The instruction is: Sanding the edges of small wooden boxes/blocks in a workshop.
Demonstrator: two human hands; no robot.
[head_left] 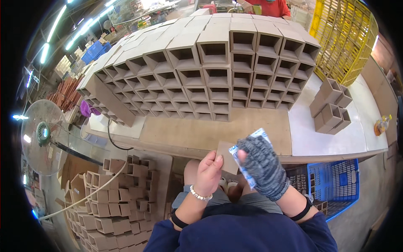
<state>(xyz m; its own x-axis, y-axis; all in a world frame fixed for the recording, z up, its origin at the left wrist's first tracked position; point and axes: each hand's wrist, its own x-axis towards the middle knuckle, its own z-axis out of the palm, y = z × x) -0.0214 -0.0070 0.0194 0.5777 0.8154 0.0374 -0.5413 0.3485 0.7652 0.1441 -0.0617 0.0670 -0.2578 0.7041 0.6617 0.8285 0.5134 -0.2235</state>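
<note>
- The left hand is closed on a greyish-brown board piece, pinching it along its left side with the thumb uppermost
- The board piece sits in front of the person, above the lap and by the near edge of the surface; whether it touches that edge, I cannot tell
- The right hand, in a grey knit glove with a bare thumb, is curled around a white-and-blue packet, just beside the board piece
- Only one flat face of the board piece shows, so a single panel or the wall of a box cannot be told apart
- It looks light, stiff and dry, with a matt face that should grip well; corners and thin edges would probably dent or crush first
- A light pinch near an edge should suffice, leaving the face free; squeezing hard might bend it
- The packet seems thin-skinned and slicker, perhaps soft inside, so holding it broadly across the middle looks safer than by one end
</note>
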